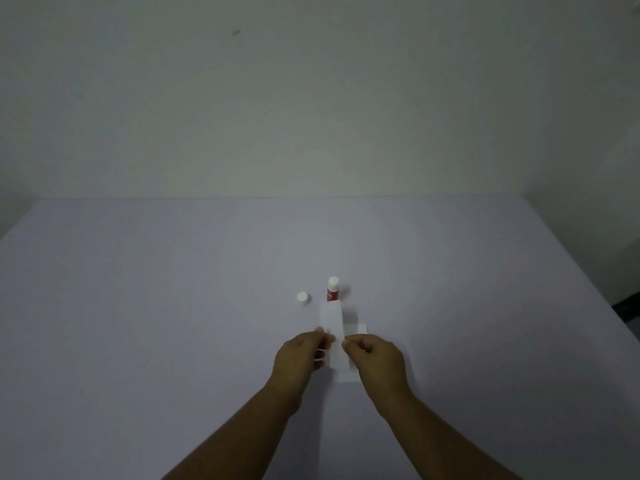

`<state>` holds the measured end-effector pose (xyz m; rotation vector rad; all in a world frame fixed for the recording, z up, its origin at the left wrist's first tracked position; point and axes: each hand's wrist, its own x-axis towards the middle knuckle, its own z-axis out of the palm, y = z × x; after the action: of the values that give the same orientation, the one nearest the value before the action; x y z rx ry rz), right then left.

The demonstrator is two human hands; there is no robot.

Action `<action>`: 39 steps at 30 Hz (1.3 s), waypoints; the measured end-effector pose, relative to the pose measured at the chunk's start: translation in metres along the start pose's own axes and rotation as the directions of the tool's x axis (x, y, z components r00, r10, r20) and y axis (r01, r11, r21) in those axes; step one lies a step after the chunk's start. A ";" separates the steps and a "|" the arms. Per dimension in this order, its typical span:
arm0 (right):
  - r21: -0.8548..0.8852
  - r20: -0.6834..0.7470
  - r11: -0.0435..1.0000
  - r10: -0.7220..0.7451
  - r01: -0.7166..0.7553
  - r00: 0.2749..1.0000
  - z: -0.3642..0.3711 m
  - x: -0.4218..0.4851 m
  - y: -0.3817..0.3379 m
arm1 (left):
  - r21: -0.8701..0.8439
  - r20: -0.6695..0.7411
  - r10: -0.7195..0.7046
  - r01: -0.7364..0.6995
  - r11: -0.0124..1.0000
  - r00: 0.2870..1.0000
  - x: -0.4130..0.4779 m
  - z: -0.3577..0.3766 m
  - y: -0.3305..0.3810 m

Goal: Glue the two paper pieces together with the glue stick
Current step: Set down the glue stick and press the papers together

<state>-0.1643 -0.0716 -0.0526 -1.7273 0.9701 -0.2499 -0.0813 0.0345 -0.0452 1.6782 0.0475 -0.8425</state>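
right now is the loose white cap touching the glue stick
Apart. The head view shows bare table between the white cap and the upright glue stick.

Two hands [301,355] [375,358], two paper pieces [330,315] [355,329], one glue stick [332,289], one cap [302,297], one table [138,306]

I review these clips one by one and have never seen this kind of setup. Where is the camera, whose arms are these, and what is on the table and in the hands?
There is no machine here. The single picture comes from a camera worn on a person's head, looking down at their own bare arms. The left hand and the right hand both pinch a white paper strip that points away from the person. A second paper piece lies crosswise beneath it. Behind them on the pale table stands a red glue stick, uncapped, with its white cap to the left.
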 end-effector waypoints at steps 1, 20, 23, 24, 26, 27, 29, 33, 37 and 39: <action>0.040 0.000 0.999 0.023 -0.023 1.000 -0.001 0.001 0.002 | 0.063 -0.031 0.034 -0.032 0.997 0.999 0.002 -0.001 -0.002; 0.017 -0.023 0.973 0.232 -0.231 0.973 -0.024 0.025 0.041 | 0.175 -0.110 -0.134 0.152 0.973 0.985 0.021 0.015 -0.017; -0.059 -0.005 0.973 0.221 -0.221 0.975 -0.025 0.031 0.043 | 0.370 -0.109 -0.035 0.073 0.926 0.993 0.024 0.016 -0.020; -0.078 -0.005 0.974 0.215 -0.214 0.977 -0.025 0.032 0.044 | 0.429 -0.100 -0.001 0.044 0.902 0.995 0.025 0.016 -0.020; -0.116 -0.002 0.973 0.203 -0.201 0.979 -0.024 0.034 0.044 | 0.522 -0.081 0.052 -0.002 0.853 0.995 0.027 0.017 -0.021; -0.136 0.003 0.971 0.200 -0.198 0.980 -0.023 0.035 0.044 | 0.558 -0.076 0.073 -0.018 0.830 0.994 0.028 0.016 -0.021; -0.166 0.005 0.966 0.201 -0.198 0.980 -0.022 0.036 0.044 | 0.585 -0.073 0.092 -0.032 0.810 0.993 0.030 0.016 -0.022; -0.190 -0.001 0.960 0.208 -0.204 0.978 -0.023 0.036 0.045 | 0.605 -0.065 0.103 -0.043 0.795 0.993 0.030 0.016 -0.026; -0.208 0.005 0.957 0.205 -0.200 0.979 -0.023 0.035 0.045 | 0.619 -0.065 0.116 -0.051 0.784 0.991 0.030 0.016 -0.029; -0.220 0.006 0.956 0.202 -0.196 0.979 -0.023 0.035 0.046 | 0.625 -0.065 0.120 -0.053 0.779 0.991 0.030 0.016 -0.029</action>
<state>-0.1773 -0.1156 -0.0938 -1.8086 1.1770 0.0142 -0.0807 0.0175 -0.0866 2.3304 -0.2695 -0.7409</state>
